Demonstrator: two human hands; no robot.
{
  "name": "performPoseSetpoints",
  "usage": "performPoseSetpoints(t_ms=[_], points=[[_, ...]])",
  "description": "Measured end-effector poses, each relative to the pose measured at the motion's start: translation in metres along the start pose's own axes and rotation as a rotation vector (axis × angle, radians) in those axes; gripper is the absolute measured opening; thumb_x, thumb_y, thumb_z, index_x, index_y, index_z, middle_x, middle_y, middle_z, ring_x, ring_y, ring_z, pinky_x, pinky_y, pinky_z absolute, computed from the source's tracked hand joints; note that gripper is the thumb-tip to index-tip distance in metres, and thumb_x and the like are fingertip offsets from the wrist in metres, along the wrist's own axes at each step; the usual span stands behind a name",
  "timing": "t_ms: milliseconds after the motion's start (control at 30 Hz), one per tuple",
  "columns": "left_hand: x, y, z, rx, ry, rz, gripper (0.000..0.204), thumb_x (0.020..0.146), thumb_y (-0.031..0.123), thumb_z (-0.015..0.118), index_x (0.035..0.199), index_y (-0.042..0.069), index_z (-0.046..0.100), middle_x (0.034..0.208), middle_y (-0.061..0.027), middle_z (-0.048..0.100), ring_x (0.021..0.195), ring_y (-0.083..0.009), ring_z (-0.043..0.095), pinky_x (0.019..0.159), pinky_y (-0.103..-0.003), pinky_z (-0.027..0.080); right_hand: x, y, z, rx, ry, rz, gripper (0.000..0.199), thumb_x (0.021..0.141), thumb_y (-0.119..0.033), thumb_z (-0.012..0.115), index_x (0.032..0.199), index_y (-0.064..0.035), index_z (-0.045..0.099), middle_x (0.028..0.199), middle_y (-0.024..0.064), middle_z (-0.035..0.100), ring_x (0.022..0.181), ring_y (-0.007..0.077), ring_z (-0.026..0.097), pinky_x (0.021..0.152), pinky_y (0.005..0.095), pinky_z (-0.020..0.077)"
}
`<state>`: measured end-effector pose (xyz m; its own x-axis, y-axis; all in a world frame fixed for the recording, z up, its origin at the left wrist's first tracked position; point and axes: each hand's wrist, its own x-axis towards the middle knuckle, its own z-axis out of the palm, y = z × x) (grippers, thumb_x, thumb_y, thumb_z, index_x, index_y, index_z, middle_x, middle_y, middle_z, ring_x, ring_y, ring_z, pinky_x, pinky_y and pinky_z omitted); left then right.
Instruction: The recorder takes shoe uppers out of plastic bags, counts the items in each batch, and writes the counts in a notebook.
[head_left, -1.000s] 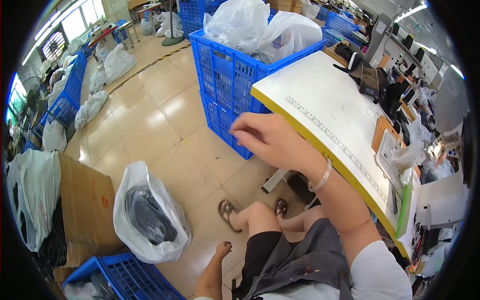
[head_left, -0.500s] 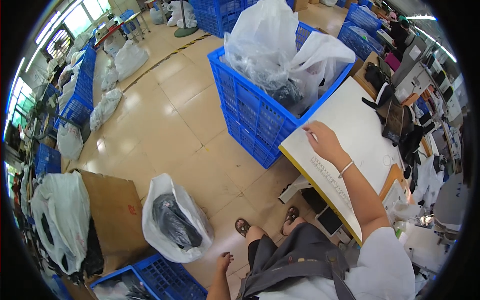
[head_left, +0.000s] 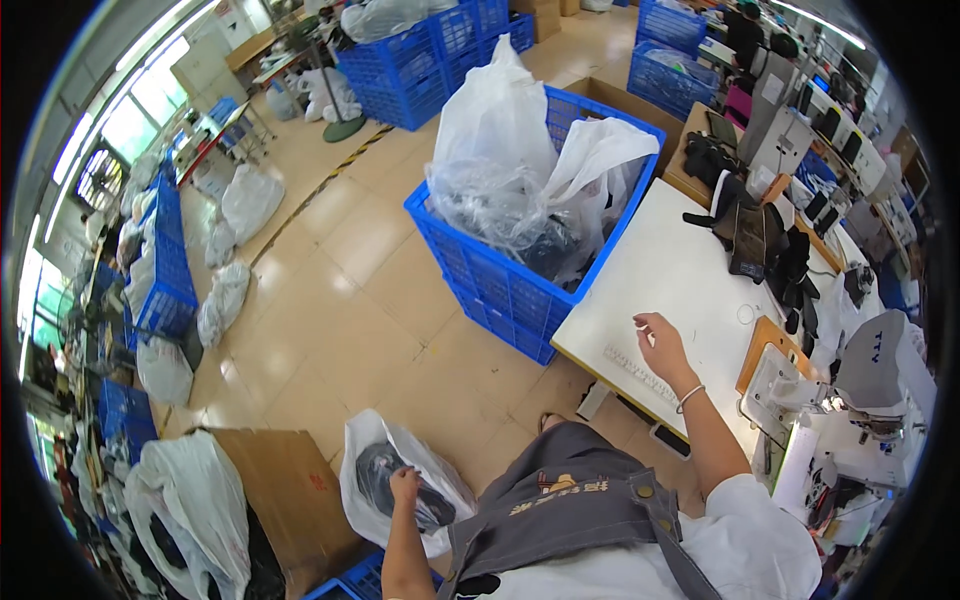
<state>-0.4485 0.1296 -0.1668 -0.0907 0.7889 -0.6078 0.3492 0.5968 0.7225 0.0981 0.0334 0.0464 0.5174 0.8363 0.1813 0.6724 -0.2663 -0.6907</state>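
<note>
My left hand (head_left: 405,484) hangs on the left, seen against an open white plastic sack (head_left: 450,482) that stands on the floor. Inside the sack lies a dark bundle in clear plastic (head_left: 377,466). The fingers of this hand are loosely bent and seem to hold nothing; whether they touch the bundle I cannot tell. My right hand (head_left: 662,345), with a bracelet at the wrist, is over a white worktable (head_left: 690,255). Its fingers are apart, loosely bent and hold nothing. Nearest to it is a pale ruler-like strip (head_left: 640,372) along the table's edge.
Ahead, a blue crate (head_left: 490,300) full of plastic bags touches the table's far end. A sewing machine (head_left: 860,430) stands at the right, beside dark fabric pieces (head_left: 750,240). A cardboard box (head_left: 290,490) sits left of the sack. People work at the far right.
The view has shifted, and my body is closer to the table and sack. My left hand has come over the sack. My right hand has moved back from the crate's corner, along the table.
</note>
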Motion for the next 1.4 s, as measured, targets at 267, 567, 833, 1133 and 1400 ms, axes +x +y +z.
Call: performPoseSetpoints(t_ms=[267,567,833,1133,1400], points=[[0.024,0.241,0.12,-0.043,-0.304,0.357,0.032,0.088,0.016,0.047,0.111,-0.005,0.051,0.097,-0.0148,0.061,0.079,-0.0192,0.061,0.073,-0.027,0.047,0.118,0.003,0.066,0.06,-0.085,-0.105,0.043,0.069,-0.004,0.061,0.11,-0.0066,0.049,0.11,0.0128,0.05,0.088,0.0258,0.056,0.073,0.0339,0.0471],[0.05,0.407,0.179,0.077,-0.214,0.715,0.04,0.084,0.008,0.052,0.122,-0.002,0.04,0.109,-0.0144,0.054,0.088,-0.0168,0.055,0.075,-0.027,0.046,0.247,0.003,0.169,-0.265,-0.11,-0.13,0.061,0.066,-0.01,0.066,0.122,-0.0123,0.043,0.131,0.0228,0.031,0.11,0.0386,0.043,0.085,0.041,0.0429],[0.159,0.522,0.237,0.604,0.035,1.253,0.107,0.06,0.016,0.077,0.138,0.005,0.004,0.137,-0.0244,0.019,0.12,-0.0377,0.032,0.101,-0.042,0.026,0.321,-0.003,0.091,0.67,0.349,0.368,0.005,0.079,-0.008,0.048,0.077,-0.0033,0.049,0.067,0.0087,0.054,0.06,0.0189,0.048,0.057,0.0293,0.0406],[0.244,0.558,0.319,1.305,-0.692,0.947,0.091,0.061,0.048,0.072,0.13,0.004,0.032,0.132,-0.0186,0.035,0.121,-0.0317,0.035,0.102,-0.053,0.008,0.338,0.003,0.064,1.429,0.396,0.487,0.032,0.079,-0.01,0.055,0.109,-0.0059,0.049,0.103,0.0094,0.054,0.091,0.0183,0.055,0.076,0.0304,0.0462],[0.243,0.495,0.321,1.022,-0.816,1.425,0.032,0.062,0.022,0.065,0.089,0.008,0.056,0.09,-0.0162,0.057,0.098,-0.0328,0.049,0.081,-0.046,0.039,0.341,0.006,0.166,-0.33,0.342,-0.025,0.044,0.071,-0.019,0.068,0.107,-0.002,0.05,0.102,0.019,0.053,0.093,0.0272,0.056,0.083,0.0371,0.0444]])
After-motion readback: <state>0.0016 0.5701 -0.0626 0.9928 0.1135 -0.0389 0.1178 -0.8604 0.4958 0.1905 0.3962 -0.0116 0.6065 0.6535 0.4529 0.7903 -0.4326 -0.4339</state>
